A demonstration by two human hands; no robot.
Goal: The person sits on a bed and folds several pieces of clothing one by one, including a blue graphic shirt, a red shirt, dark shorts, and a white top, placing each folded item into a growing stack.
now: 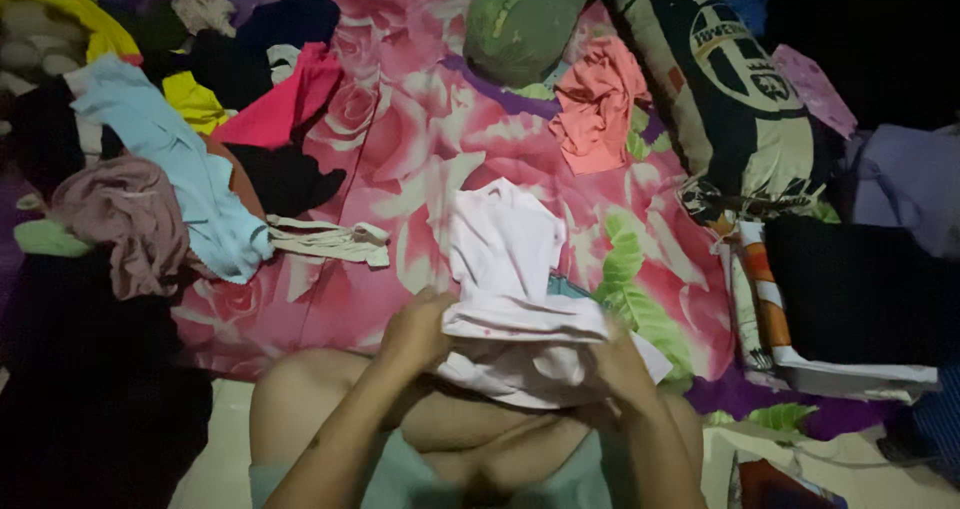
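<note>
My left hand [415, 329] and my right hand [622, 367] both grip a pale pink garment [505, 259]. Its near edge is bunched between the two hands, just above my knees. The far part of it lies spread on a bed sheet [420, 139] printed with large pink roses and green leaves.
A heap of loose clothes [150, 159] in light blue, mauve, yellow, pink and black fills the left. An orange garment [595, 104] and a green cushion [520, 14] lie farther back. A black and cream bolster [735, 89] and folded dark clothes [855, 294] are on the right.
</note>
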